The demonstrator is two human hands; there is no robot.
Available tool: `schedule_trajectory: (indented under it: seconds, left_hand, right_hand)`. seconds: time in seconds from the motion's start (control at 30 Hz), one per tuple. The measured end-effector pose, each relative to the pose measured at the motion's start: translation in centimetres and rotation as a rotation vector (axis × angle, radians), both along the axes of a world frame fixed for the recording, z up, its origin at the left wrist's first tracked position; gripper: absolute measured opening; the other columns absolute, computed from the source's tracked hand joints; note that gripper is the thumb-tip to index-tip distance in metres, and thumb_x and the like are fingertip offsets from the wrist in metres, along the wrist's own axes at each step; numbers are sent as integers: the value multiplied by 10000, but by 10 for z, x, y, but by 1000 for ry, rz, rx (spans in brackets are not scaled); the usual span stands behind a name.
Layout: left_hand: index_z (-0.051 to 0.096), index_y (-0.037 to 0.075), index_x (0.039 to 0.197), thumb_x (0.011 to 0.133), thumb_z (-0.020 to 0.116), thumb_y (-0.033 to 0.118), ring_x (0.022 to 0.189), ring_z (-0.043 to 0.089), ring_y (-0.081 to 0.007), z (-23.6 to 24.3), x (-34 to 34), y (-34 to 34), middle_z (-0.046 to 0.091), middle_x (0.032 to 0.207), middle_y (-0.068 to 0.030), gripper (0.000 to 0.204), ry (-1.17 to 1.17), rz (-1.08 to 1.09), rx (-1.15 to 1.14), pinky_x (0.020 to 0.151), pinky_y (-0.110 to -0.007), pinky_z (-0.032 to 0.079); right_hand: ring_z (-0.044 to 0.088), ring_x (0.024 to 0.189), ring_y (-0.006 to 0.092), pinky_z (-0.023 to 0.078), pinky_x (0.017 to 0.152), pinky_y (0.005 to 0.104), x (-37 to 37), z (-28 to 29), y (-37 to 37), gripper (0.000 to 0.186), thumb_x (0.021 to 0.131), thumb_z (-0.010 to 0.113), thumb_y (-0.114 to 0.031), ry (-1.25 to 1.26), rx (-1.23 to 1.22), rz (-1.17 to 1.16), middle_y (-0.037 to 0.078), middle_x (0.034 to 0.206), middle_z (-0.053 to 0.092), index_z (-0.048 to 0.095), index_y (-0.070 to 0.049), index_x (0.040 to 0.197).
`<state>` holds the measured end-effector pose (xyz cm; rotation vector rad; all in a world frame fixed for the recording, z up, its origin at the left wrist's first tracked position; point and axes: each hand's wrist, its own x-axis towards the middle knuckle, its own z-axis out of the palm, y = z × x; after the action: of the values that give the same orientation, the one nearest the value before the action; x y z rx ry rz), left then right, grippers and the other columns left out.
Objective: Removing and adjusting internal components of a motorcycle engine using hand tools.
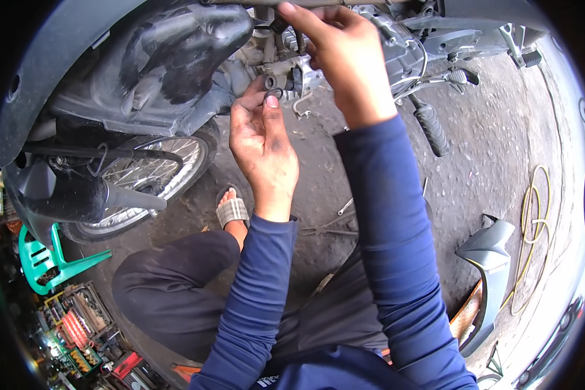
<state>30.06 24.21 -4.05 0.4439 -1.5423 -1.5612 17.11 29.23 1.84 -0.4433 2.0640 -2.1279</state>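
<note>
Left hand pinching small dark ring just below motorcycle engine. Right hand closed around engine fitting. Best seat ring squarely, steady fitting, avoid dropping onto gritty floor.

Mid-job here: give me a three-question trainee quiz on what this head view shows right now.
1. True or false: the left hand pinches a small dark ring at its fingertips.
2. The right hand reaches to: A) the spoked wheel B) the engine parts C) the yellow hose.
3. Fill in: the grey body panel lies on the ground to the person's ____.

Key: 1 true; 2 B; 3 right.
</note>
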Motion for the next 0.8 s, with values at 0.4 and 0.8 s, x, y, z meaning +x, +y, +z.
schedule_trajectory:
  seconds: [0.4, 0.8]
  left_hand:
    - [631, -123, 1134, 1007, 611, -12, 872, 734, -208, 4, -10, -20, 716, 1067, -191, 169, -105, 80, -178, 815, -349, 637]
    - [668, -88, 1150, 962, 563, -76, 874, 743, -233, -1, 3, -22, 709, 1095, -158, 215, -178, 128, -498, 768, -318, 604]
  right_hand:
    - [684, 952, 222, 558, 761, 308, 36, -82, 27, 325, 807, 821, -30, 569, 94, 61, 124, 1155, 664, 738, -37, 1121]
    - [689, 980, 257, 566, 823, 364, 36, -73, 23, 287, 817, 818, -44, 722, 120, 55, 132, 1213, 617, 725, -30, 1088]
